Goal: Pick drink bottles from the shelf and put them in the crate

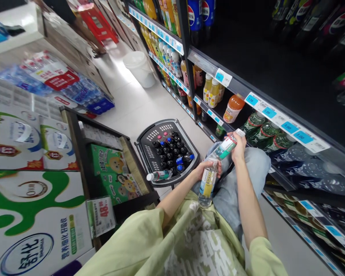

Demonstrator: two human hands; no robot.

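My left hand [200, 171] is wrapped around a clear plastic bottle [208, 187] with a yellow and white label, held over my lap. Just above it, my right hand [239, 145] grips another clear bottle [224, 148] with a green and red label; its white end points up and right. The two bottles almost meet near my left fingers; whether they touch I cannot tell. A black shopping basket [147, 132] stands on the floor beyond my hands, holding several dark-capped bottles [169, 151]. A white-capped bottle [161, 175] lies across its near left rim.
Drink shelves [276, 111] rise on my right, with green soda bottles [266, 132] low down. Milk cartons [31, 214] and a dark wooden display [123, 145] stand on the left. Farther off are a white bucket [139, 69], a red stool [99, 25] and a person's legs [87, 36].
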